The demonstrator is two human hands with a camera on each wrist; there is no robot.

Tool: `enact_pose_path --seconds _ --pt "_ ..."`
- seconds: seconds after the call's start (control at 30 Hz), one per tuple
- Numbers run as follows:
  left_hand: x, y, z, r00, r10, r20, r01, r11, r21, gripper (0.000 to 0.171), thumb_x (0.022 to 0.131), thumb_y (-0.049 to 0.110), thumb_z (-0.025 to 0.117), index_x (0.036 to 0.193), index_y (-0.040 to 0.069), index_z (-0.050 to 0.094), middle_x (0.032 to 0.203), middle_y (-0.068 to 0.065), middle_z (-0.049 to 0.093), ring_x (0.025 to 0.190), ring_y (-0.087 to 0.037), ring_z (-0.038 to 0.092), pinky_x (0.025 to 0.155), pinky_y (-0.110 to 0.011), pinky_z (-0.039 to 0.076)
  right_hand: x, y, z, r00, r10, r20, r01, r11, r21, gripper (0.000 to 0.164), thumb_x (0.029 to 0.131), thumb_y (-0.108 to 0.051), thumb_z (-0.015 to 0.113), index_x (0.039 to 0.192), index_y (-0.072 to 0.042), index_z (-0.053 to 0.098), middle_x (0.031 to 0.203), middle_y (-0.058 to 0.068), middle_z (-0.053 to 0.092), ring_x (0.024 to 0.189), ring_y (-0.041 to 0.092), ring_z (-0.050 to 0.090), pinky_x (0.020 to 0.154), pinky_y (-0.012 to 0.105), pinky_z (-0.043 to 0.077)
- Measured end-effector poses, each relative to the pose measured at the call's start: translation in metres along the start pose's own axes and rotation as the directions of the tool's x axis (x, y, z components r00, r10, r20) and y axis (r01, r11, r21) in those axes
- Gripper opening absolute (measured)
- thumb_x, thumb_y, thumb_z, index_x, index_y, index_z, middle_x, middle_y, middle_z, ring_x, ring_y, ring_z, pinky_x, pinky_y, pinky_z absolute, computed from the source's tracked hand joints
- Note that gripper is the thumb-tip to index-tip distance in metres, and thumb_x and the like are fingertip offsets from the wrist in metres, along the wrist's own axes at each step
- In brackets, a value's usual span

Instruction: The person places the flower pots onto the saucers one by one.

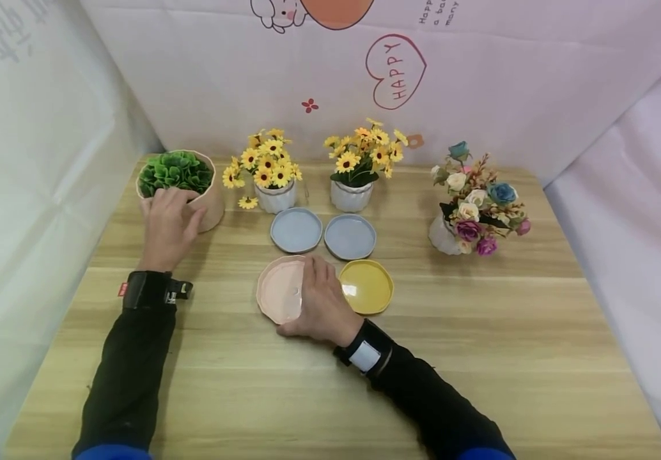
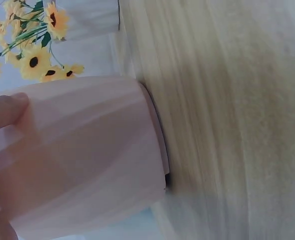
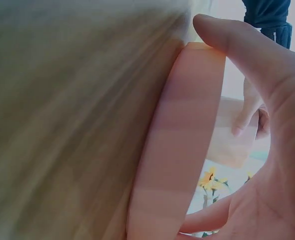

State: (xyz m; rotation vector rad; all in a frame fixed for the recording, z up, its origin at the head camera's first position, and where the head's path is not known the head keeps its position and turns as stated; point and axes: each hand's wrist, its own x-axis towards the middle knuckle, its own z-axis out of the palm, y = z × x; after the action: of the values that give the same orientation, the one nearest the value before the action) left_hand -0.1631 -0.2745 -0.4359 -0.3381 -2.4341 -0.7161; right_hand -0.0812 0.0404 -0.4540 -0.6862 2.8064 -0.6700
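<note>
At the table's far left, my left hand (image 1: 167, 227) grips the rim of a pink plant pot (image 1: 213, 206) holding a leafy green plant (image 1: 179, 170). The left wrist view shows a fingertip (image 2: 10, 111) against the side of the pot, whose base meets the wood. My right hand (image 1: 326, 303) spans a pink saucer (image 1: 277, 291), thumb at the near edge and fingers over the far side. From the right wrist, the saucer's low wall (image 3: 177, 135) appears between thumb and fingers, close against the tabletop. Beside that hand lies a yellow saucer (image 1: 373, 287).
Two grey-blue saucers (image 1: 296, 230) lie side by side just behind. Two white pots of yellow daisies (image 1: 275, 198) stand at the back. Toward the right, a white pot of mixed roses (image 1: 444, 236) leans. A printed white cloth (image 1: 221, 76) hangs behind the wooden table (image 1: 480, 358).
</note>
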Motion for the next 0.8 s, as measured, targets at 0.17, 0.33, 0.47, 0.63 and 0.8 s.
enact_pose_path --seconds 0.17,0.33,0.47,0.63,0.8 --pt "-0.002 0.003 -0.001 1.000 -0.016 0.013 0.016 0.999 -0.031 0.021 0.096 0.006 0.076 0.112 -0.003 0.067 0.103 -0.024 0.065 0.102 -0.046 0.052 0.094 -0.064 0.027 -0.007 0.014 -0.005 0.999 0.009 0.041 -0.010 0.999 0.046 0.138 0.058 -0.060 0.099 0.158 0.002 0.028 0.155 0.022 0.038 0.143 0.039 0.039 0.121 0.050 0.043" --pt "-0.005 0.007 -0.003 1.000 -0.005 0.019 0.006 0.999 -0.045 0.020 0.096 0.005 0.076 0.111 -0.002 0.066 0.102 -0.023 0.064 0.101 -0.045 0.050 0.094 -0.063 0.025 -0.015 0.034 -0.014 0.996 -0.033 0.077 0.032 0.999 0.018 0.142 0.057 -0.064 0.098 0.159 0.002 0.025 0.158 0.021 0.036 0.147 0.038 0.036 0.125 0.050 0.039" --pt "-0.009 0.013 -0.007 0.999 0.008 0.033 -0.006 0.998 -0.055 0.019 0.095 0.003 0.076 0.110 -0.003 0.066 0.100 -0.023 0.064 0.100 -0.045 0.050 0.094 -0.062 0.025 -0.021 0.051 -0.022 0.992 -0.085 0.092 0.081 0.996 0.044 0.143 0.056 -0.062 0.100 0.160 0.001 0.024 0.160 0.022 0.035 0.149 0.041 0.035 0.126 0.052 0.038" --pt "-0.016 0.024 -0.013 0.998 0.043 0.054 -0.040 0.997 -0.062 0.018 0.094 0.002 0.077 0.108 -0.002 0.067 0.098 -0.021 0.066 0.100 -0.043 0.052 0.094 -0.062 0.027 -0.026 0.063 -0.031 0.990 -0.096 0.107 0.087 0.993 0.079 0.143 0.057 -0.058 0.101 0.163 -0.002 0.024 0.163 0.023 0.032 0.152 0.040 0.034 0.126 0.054 0.038" --pt "-0.025 0.042 -0.022 0.995 0.080 0.054 -0.076 0.994 -0.083 0.019 0.090 -0.001 0.079 0.105 -0.001 0.067 0.094 -0.017 0.066 0.095 -0.038 0.053 0.090 -0.056 0.027 -0.028 0.068 -0.036 0.987 -0.117 0.106 0.109 0.991 0.075 0.142 0.058 -0.058 0.101 0.163 -0.001 0.025 0.163 0.024 0.033 0.151 0.041 0.036 0.125 0.055 0.039"
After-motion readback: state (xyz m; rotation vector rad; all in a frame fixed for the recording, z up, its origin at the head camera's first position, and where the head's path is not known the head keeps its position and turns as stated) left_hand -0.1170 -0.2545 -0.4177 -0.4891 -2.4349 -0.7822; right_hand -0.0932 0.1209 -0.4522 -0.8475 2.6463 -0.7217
